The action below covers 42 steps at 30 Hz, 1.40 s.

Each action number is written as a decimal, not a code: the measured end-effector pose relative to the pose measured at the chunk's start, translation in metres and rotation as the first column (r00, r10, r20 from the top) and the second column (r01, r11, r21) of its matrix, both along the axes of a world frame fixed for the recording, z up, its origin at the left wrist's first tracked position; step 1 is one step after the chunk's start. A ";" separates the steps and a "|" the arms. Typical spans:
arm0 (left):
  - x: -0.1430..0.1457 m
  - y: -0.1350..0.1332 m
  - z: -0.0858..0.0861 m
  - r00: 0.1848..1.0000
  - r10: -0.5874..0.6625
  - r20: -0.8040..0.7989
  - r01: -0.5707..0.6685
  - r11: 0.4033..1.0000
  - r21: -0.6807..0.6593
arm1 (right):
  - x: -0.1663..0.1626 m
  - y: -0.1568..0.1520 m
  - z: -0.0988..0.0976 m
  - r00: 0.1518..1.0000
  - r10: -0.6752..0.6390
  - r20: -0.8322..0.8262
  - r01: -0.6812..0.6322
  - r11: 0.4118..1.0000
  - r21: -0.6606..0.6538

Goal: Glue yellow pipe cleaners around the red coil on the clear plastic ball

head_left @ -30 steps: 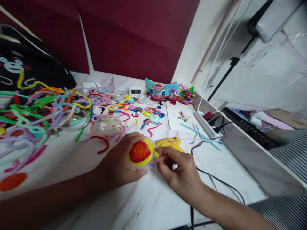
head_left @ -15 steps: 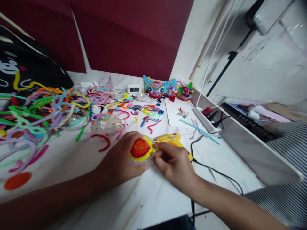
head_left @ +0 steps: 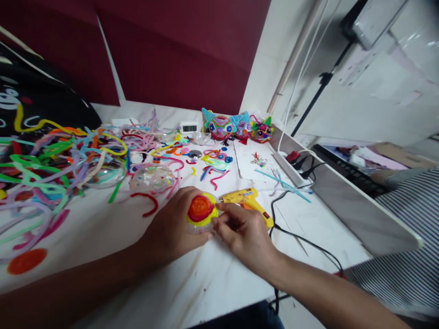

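Note:
My left hand [head_left: 171,226] is wrapped round a clear plastic ball [head_left: 199,228] held just above the table. A flat coil of pipe cleaner [head_left: 197,209] covers its top, orange in the middle, then a red ring. Round that runs a yellow pipe cleaner [head_left: 205,223] at the outer edge. My right hand [head_left: 243,230] pinches at the right side of the ball, its thumb and forefinger closed on the yellow pipe cleaner's edge; the fingertips partly hide that spot. Just behind my right hand lies a yellow glue gun [head_left: 248,201], its nozzle toward the ball.
Loose pipe cleaners [head_left: 51,169] pile up at left, near clear plastic domes [head_left: 152,179]. An orange coiled disc [head_left: 27,261] lies front left. Decorated animal heads [head_left: 221,128] and a small digital clock [head_left: 189,127] stand at the back. A power strip [head_left: 290,169] and black cable [head_left: 308,237] are at right.
The view has shifted slightly. The ball has turned a little in my left hand, and my right fingers have moved slightly along its yellow edge, still pinching.

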<state>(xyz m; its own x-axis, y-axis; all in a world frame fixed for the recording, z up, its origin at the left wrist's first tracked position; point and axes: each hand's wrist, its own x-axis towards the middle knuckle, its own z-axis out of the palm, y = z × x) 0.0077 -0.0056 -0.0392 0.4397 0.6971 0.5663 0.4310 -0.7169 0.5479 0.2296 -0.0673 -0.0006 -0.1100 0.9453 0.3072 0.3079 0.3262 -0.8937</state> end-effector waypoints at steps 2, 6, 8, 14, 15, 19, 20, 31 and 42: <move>0.001 0.001 0.001 1.000 0.008 0.005 -0.008 1.000 -0.002 | -0.001 -0.001 0.000 1.000 0.017 0.002 -0.017 1.000 -0.006; 0.002 0.002 0.001 0.999 0.027 0.018 -0.027 1.000 -0.012 | 0.002 -0.003 0.003 0.995 0.064 0.072 -0.063 0.998 -0.009; 0.002 0.001 0.002 0.999 0.031 0.021 -0.030 0.999 -0.033 | 0.005 -0.003 0.006 0.986 0.065 0.155 -0.068 0.997 0.019; 0.002 -0.002 0.003 1.000 0.024 0.007 -0.023 0.996 -0.091 | 0.020 0.006 0.008 0.920 -0.007 0.392 -0.100 0.963 0.252; 0.002 -0.002 0.003 1.000 0.021 0.005 -0.020 0.995 -0.101 | 0.021 0.008 0.008 0.914 -0.008 0.405 -0.120 0.950 0.290; 0.001 -0.007 0.005 0.999 0.054 0.002 -0.054 0.991 -0.126 | 0.021 0.013 0.006 0.912 0.001 0.411 -0.173 0.908 0.381; 0.001 -0.008 0.005 0.997 0.073 -0.003 -0.073 0.990 -0.121 | 0.020 0.013 0.005 0.913 -0.001 0.407 -0.174 0.904 0.392; 0.002 -0.019 -0.005 0.980 0.172 -0.104 -0.176 0.984 -0.038 | 0.019 0.010 -0.008 0.925 0.053 0.376 -0.200 0.910 0.363; -0.034 -0.003 0.036 0.968 -0.157 -0.195 0.100 0.957 -0.272 | 0.016 0.007 -0.013 0.900 0.022 0.435 -0.182 0.926 0.329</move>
